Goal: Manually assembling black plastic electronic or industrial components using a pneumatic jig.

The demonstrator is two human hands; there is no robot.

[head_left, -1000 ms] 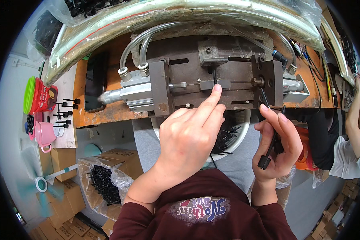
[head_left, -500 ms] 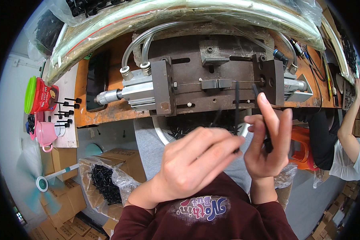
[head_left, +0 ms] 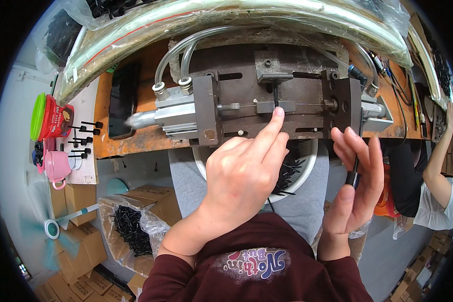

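My left hand point(head_left: 246, 168) reaches up to the small grey block point(head_left: 289, 106) in the middle of a dark metal fixture point(head_left: 246, 122). Its index fingertip rests at the near end of a thin black plastic rod point(head_left: 276, 94), which lies across the block toward the bracket behind. The thumb is hidden below the hand. Off to the right, in front of the fixture, my right hand point(head_left: 360, 183) holds another black plastic rod point(head_left: 355, 176) with a thicker end, between thumb and fingers, standing nearly upright.
Air cylinders point(head_left: 176, 115) with clear hoses flank the fixture, with thin metal pins toward the block. A white basket point(head_left: 309, 173) of black parts sits on my lap. A phone point(head_left: 122, 98) and several black parts point(head_left: 80, 142) lie left. A fan point(head_left: 52, 229) stands lower left; a co-worker point(head_left: 440, 196) sits right.
My left hand has moved forward from beside the right hand to the block, where a black rod now lies. My right hand has shifted right with its rod. The left cylinder's shaft has moved inward.
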